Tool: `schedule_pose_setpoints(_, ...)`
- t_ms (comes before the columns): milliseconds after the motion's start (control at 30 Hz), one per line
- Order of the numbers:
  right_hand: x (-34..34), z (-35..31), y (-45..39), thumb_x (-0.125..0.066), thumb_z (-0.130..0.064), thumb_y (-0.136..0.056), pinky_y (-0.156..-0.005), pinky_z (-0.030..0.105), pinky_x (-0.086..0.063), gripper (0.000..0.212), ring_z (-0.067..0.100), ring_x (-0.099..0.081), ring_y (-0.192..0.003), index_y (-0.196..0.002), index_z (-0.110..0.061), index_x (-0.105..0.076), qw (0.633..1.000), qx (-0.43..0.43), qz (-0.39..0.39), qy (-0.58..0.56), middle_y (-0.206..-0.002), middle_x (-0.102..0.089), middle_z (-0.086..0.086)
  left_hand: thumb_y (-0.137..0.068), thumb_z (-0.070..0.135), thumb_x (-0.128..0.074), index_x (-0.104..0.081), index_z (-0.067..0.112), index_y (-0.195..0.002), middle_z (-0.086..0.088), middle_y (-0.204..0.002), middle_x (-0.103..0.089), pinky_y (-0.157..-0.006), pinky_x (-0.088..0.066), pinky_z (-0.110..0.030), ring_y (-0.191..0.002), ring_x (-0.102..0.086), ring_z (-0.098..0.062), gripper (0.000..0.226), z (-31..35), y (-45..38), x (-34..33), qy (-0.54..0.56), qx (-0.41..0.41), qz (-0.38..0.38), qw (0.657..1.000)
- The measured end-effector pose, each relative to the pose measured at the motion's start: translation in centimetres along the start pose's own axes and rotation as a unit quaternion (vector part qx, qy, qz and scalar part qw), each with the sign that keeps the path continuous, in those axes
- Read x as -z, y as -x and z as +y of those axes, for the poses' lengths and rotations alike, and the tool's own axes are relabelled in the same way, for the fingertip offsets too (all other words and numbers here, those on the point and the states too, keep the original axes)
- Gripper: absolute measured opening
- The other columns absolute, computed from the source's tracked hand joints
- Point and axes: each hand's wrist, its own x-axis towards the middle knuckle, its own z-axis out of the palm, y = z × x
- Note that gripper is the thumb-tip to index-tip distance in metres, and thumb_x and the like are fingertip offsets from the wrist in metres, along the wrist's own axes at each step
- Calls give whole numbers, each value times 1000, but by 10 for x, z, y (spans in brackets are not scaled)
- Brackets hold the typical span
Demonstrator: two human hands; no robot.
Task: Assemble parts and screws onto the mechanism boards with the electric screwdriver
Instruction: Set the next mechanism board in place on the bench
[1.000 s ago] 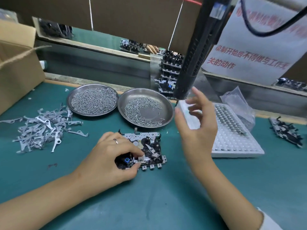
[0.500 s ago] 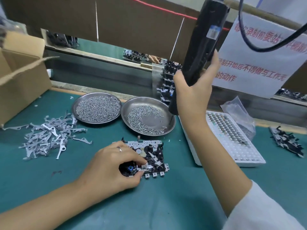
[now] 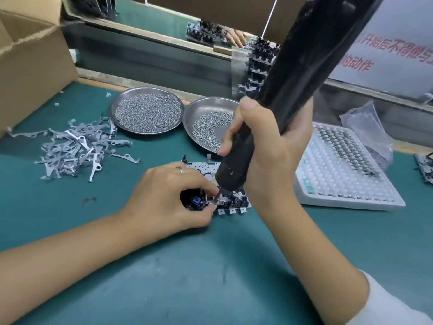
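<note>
Two round metal dishes sit beyond the hands on the green mat [image 3: 210, 277]: the far-left dish [image 3: 147, 110] heaped with small silver screws, the nearer dish [image 3: 206, 123] about half covered with screws, its right edge hidden behind the right hand. To the right of that hand, a white dimpled tray [image 3: 346, 184] holds rows of small metal parts along its far side; a crumpled clear bag [image 3: 367, 127] lies over its back corner. A loose pile of grey metal levers [image 3: 77, 148] lies left of the left hand, an open cardboard box [image 3: 30, 66] further left. Behind the screwdriver hangs a white sign [image 3: 389, 50] with red Chinese characters, only partly readable, "不得做" among them. The right hand [image 3: 269, 148] wraps fully around the black electric screwdriver [image 3: 288, 90], thumb up, tool tilted, tip down on the mechanism board [image 3: 232, 202]. The left hand [image 3: 168, 195], ring on one finger, arches over the board's left end, fingertips pinching what seems a small part by the bit.
</note>
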Motion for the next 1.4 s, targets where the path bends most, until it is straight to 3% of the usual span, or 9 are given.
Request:
schedule_pose_setpoints(167, -6, 3, 4, -51, 4, -82, -40, 25, -37, 23, 21, -43, -34, -90, -11, -35, 1000, 1, -7, -21, -51, -46, 0, -66, 40, -64, -73, 24, -74, 28, -68, -53, -64, -46, -24, -64, -52, -11, 21, -1, 0, -1, -1, -8, -5, 1000)
schedule_pose_setpoints(300, -5, 3, 4, -52, 2, -82, -40, 26, -37, 23, 22, -43, -34, -91, -11, -36, 1000, 9, -1, -9, -52, -46, 0, -63, 31, -71, -75, 24, -77, 25, -71, -58, -66, -47, -24, -66, -54, -12, 16, -1, 0, -1, 2, -2, -6, 1000)
schedule_pose_setpoints(467, -5, 4, 5, -52, 1, -82, -40, 25, -37, 23, 23, -43, -33, -90, -12, -36, 1000, 8, 0, -4, -52, -45, 2, -65, 40, -60, -74, 23, -77, 24, -70, -59, -68, -48, -25, -67, -55, -13, 25, -1, 0, -1, 10, -2, -11, 1000)
schedule_pose_setpoints(967, -8, 4, 9, -53, 1, -80, -40, 25, -36, 24, 24, -43, -33, -89, -14, -36, 1000, 20, 6, 5, -53, -44, 4, -67, 39, -60, -75, 20, -79, 20, -72, -63, -67, -49, -28, -66, -52, -13, 27, -3, 0, -2, 11, -7, -9, 1000)
schedule_pose_setpoints(1400, -8, 6, 9, -53, 1, -81, -40, 26, -36, 24, 23, -43, -34, -89, -14, -36, 1000, 24, 9, 8, -53, -45, 3, -66, 40, -59, -73, 21, -75, 29, -69, -52, -65, -47, -27, -64, -50, -13, 25, -3, 0, -2, 8, -16, -4, 1000)
